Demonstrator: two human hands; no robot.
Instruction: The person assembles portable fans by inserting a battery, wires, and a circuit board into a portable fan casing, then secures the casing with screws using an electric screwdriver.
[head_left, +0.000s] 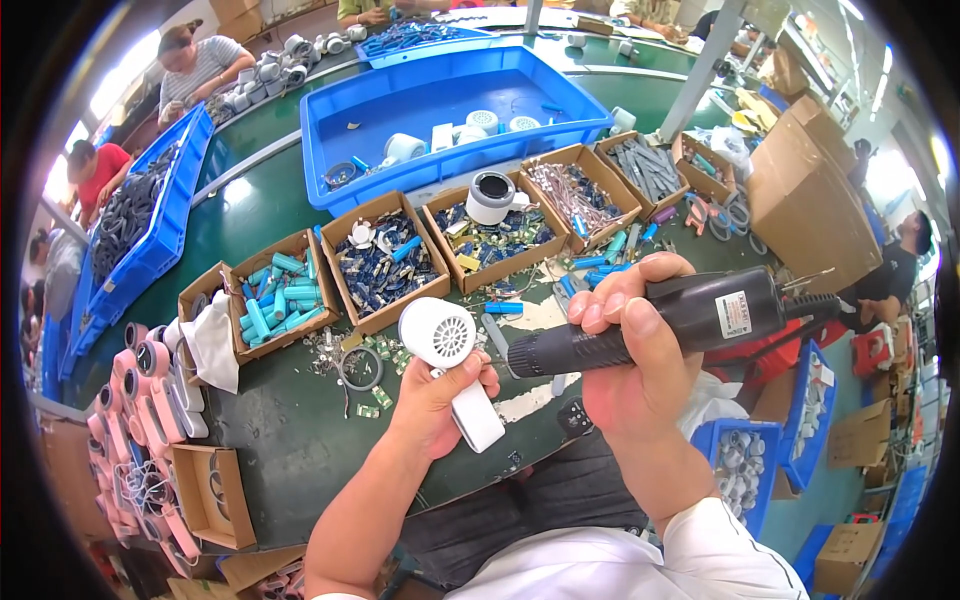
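My left hand point(435, 405) is closed around the handle of a small white handheld fan point(438, 332), whose round slotted grille faces right. In my right hand point(640, 350) is a black electric screwdriver point(715, 312) with a pale label and a cord at its rear end. It lies nearly level, its ribbed nose pointing left toward the fan, with a gap between the two. My right fingers wrap over its body. No bit can be made out at the nose.
Cardboard boxes along the green bench point(270, 430) hold blue battery cells point(275, 300), circuit boards point(385, 265) and wires point(575, 195). Behind them stands a large blue tray point(430, 85). Pink fan bodies point(140, 400) pile up at left. Loose small parts point(350, 365) lie near my left hand. Other people work around.
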